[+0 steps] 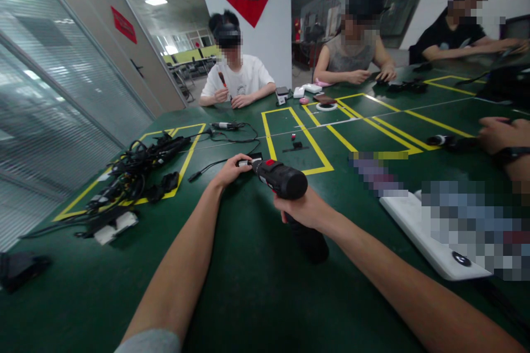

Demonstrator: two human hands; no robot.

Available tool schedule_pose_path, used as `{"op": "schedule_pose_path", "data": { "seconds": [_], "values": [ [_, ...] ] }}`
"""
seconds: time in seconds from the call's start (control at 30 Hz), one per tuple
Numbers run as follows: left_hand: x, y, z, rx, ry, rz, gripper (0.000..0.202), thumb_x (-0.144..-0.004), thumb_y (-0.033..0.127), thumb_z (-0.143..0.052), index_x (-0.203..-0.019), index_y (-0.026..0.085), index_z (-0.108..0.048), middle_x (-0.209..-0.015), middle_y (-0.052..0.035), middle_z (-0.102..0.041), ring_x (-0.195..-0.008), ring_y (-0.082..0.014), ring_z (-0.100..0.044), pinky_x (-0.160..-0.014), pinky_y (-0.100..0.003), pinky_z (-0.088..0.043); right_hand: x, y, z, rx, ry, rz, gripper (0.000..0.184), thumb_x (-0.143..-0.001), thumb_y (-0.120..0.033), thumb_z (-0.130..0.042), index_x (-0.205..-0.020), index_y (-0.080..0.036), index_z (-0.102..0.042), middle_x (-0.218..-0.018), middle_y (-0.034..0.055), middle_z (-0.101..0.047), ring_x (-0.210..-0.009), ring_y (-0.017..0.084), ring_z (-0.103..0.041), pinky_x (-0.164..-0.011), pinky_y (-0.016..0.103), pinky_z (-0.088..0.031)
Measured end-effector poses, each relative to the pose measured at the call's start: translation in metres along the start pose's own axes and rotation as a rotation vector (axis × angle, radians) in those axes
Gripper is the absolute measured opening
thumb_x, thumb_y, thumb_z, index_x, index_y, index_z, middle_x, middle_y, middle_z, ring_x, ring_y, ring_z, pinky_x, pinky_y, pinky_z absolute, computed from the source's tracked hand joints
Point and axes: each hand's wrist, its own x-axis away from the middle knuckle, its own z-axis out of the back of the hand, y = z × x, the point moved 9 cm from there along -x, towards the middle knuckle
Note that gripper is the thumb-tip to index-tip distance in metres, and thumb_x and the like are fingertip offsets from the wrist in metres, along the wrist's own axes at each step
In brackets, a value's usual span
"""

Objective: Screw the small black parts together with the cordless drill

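My right hand [301, 208] is wrapped round the grip of a black cordless drill [285, 179] with a red switch on top. The drill lies level, its chuck pointing left and away from me. At its tip, my left hand [229, 171] pinches a small black adapter [257, 156] with a white label against the green table. The drill's tip meets or nearly meets the adapter; the exact contact is too small to tell. A black cable with a plug end [194, 177] runs near my left hand. Just beyond the drill lie small black parts [297, 145].
Tangled black cables and adapters [136, 168] fill a yellow-taped area at left, with a white-labelled adapter [116, 227] nearer. At right lies a white device [434, 248]. Several people sit around the table; one across holds a screwdriver [222, 79]. A co-worker's hand [505, 138] rests at right.
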Motion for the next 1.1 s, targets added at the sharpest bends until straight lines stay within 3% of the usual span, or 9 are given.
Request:
{"op": "schedule_pose_path", "data": {
  "seconds": [0.67, 0.87, 1.1],
  "values": [
    [0.002, 0.005, 0.002, -0.013, 0.014, 0.025, 0.041, -0.071, 0.042, -0.072, -0.105, 0.020, -0.068, -0.110, -0.0048, -0.068, -0.097, -0.0226, -0.060, -0.089, -0.034, -0.045, -0.002, 0.004, 0.000, 0.001, -0.016, 0.007, 0.009, -0.071, -0.014, -0.060, -0.078, -0.018, -0.055, -0.053, -0.0007, -0.058, -0.048, 0.016, -0.059, -0.050, 0.026, -0.045],
    [0.001, 0.002, 0.001, 0.003, 0.002, 0.028, 0.042, -0.071, 0.042, -0.071, -0.105, 0.018, -0.067, -0.104, -0.0041, -0.067, -0.089, -0.0202, -0.059, -0.083, -0.032, -0.046, -0.001, 0.003, 0.001, 0.005, 0.010, -0.012, 0.010, -0.070, -0.012, -0.059, -0.075, -0.019, -0.054, -0.051, -0.0016, -0.057, -0.046, 0.015, -0.058, -0.048, 0.026, -0.043],
    [0.004, 0.011, 0.002, -0.012, 0.027, 0.022, 0.039, -0.070, 0.040, -0.070, -0.103, 0.018, -0.068, -0.105, -0.0045, -0.068, -0.095, -0.0224, -0.059, -0.088, -0.034, -0.045, 0.001, -0.001, 0.000, -0.009, 0.002, 0.013, 0.016, -0.070, -0.012, -0.060, -0.082, -0.019, -0.053, -0.055, -0.0025, -0.057, -0.049, 0.016, -0.060, -0.050, 0.026, -0.045]
  ]
}}
